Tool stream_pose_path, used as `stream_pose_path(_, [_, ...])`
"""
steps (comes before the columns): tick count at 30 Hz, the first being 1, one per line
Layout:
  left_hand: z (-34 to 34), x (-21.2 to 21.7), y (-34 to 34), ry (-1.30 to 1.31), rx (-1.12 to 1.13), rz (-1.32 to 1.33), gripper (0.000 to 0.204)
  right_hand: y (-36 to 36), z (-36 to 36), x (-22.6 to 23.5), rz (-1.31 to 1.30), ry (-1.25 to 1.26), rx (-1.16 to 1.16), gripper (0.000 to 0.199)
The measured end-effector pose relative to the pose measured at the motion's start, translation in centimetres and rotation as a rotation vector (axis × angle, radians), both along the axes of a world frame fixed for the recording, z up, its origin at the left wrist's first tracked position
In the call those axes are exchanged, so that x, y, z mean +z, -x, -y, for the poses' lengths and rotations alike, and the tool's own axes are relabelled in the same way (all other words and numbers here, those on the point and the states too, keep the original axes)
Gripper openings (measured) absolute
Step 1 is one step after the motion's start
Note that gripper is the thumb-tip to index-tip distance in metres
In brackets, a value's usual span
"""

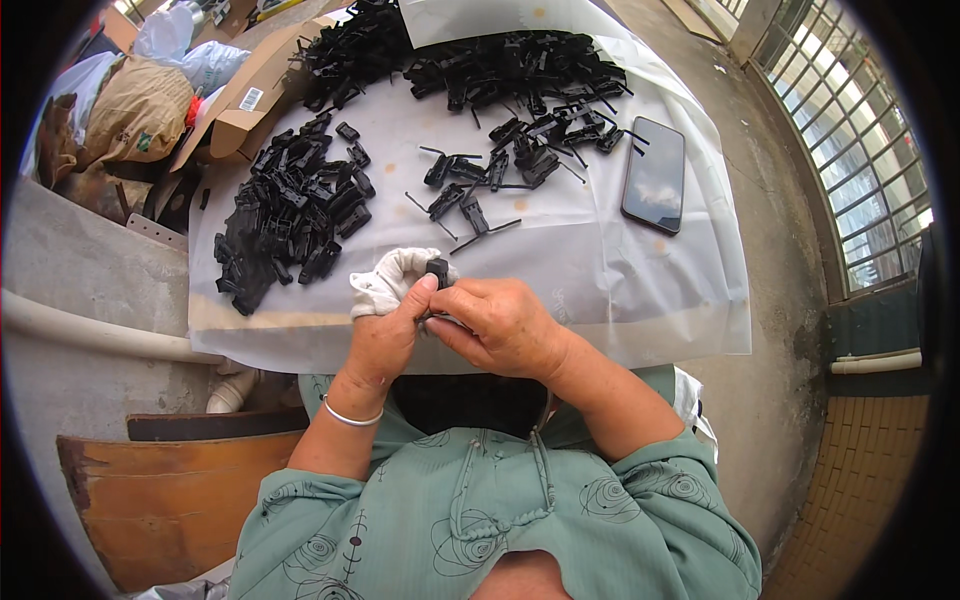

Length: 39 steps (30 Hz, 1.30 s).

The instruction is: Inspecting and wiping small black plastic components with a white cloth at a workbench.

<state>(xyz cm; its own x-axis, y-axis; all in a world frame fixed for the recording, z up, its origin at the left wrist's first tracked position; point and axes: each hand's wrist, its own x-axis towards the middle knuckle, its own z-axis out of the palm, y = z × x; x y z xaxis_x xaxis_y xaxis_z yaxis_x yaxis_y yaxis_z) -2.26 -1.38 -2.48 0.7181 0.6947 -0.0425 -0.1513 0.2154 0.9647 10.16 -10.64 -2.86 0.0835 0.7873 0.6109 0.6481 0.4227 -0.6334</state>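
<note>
Both hands met at near edge of bench (650, 300), forearms angled inward. Left hand (385, 335), wrapped partly in white cloth (385, 280), pinching small black plastic part (437, 268) at fingertips. Right hand (500, 325) curled closed around lower end, apparently same part. Black parts pile (290, 215) beyond left; phone (655, 175) right.
</note>
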Motion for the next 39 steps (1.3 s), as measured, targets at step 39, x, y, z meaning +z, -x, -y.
stream_pose_path(39, [0.7, 0.9, 0.2, -0.228, -0.105, -0.1, 0.03, -1.7, 0.3, 0.9, -0.354, 0.231, 0.013, 0.022])
